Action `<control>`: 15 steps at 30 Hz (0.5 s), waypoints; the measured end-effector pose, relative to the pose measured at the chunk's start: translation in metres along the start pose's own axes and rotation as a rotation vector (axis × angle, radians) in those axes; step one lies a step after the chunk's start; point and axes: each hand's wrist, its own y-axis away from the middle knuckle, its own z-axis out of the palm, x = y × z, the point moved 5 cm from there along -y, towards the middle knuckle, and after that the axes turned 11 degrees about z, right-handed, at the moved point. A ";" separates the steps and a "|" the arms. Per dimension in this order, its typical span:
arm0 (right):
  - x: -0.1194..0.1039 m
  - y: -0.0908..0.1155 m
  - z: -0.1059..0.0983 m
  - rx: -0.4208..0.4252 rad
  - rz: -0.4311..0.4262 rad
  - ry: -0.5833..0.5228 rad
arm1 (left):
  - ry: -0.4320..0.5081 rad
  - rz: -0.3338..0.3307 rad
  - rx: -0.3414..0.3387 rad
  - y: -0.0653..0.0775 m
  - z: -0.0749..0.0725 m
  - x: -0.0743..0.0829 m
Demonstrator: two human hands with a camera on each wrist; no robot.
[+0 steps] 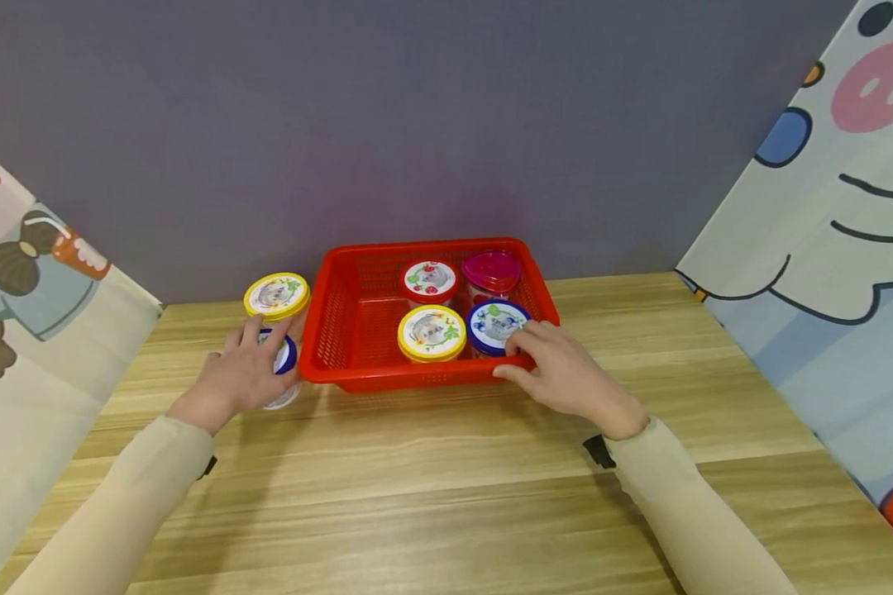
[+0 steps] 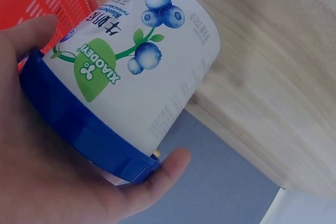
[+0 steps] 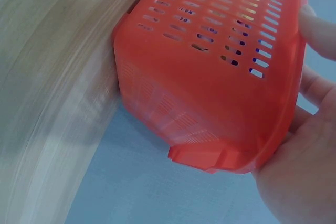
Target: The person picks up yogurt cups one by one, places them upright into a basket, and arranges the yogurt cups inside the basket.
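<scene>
My left hand [image 1: 244, 370] grips a white tub [image 2: 152, 72] by its blue lid [image 2: 79, 124], left of the red plastic basket [image 1: 420, 378]. Blueberries are printed on the tub's side. Just beyond that hand stands a yellow-lidded tub [image 1: 276, 296] on the table. At the basket's front right corner my right hand [image 1: 569, 376] holds the rim, thumb outside it. Inside the basket are a red-lidded tub [image 1: 429, 281], a magenta-lidded tub [image 1: 492, 271], another yellow-lidded tub [image 1: 432, 332] and another blue-lidded tub [image 1: 495, 325], partly behind the right fingers.
The basket stands on a wood-grain table [image 1: 417, 504], close to a grey upright panel [image 1: 417, 124] at the back. Cartoon-printed sheets flank the table, one on the left [image 1: 30, 397] and one on the right [image 1: 826, 240].
</scene>
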 end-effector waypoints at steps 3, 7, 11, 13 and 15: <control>0.000 0.000 0.000 0.002 -0.001 0.001 | -0.008 0.006 0.020 0.001 0.000 0.001; 0.001 0.001 0.000 0.005 0.000 0.000 | -0.008 0.004 0.032 0.000 0.000 0.002; 0.002 0.001 0.000 0.003 -0.001 0.000 | 0.001 -0.010 0.017 -0.001 0.001 0.002; 0.002 0.000 0.000 0.002 -0.001 0.000 | -0.001 -0.018 0.007 -0.002 0.001 0.002; 0.002 0.000 0.001 -0.001 -0.002 -0.001 | -0.004 -0.022 0.002 -0.002 -0.001 0.003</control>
